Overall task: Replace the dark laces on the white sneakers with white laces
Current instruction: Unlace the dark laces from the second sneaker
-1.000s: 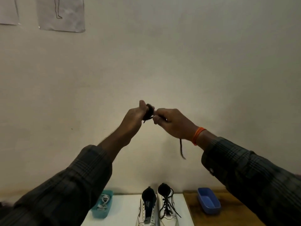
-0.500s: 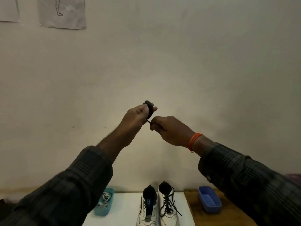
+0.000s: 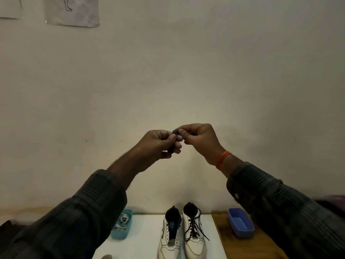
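Small bundled dark shoelace (image 3: 172, 144): held aloft against the wall, gripped in curled left hand (image 3: 158, 144) fingers (image 3: 175, 142); right hand (image 3: 200, 140) fingers pinched its top end. White sneakers (image 3: 182, 234) stood below on white surface (image 3: 143, 240).

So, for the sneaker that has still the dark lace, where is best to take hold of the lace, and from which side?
Pinch a loose end of the dark lace where it trails off the right sneaker, probably from the right and above: that end lies free on the white table, while the left sneaker crowds the other side.
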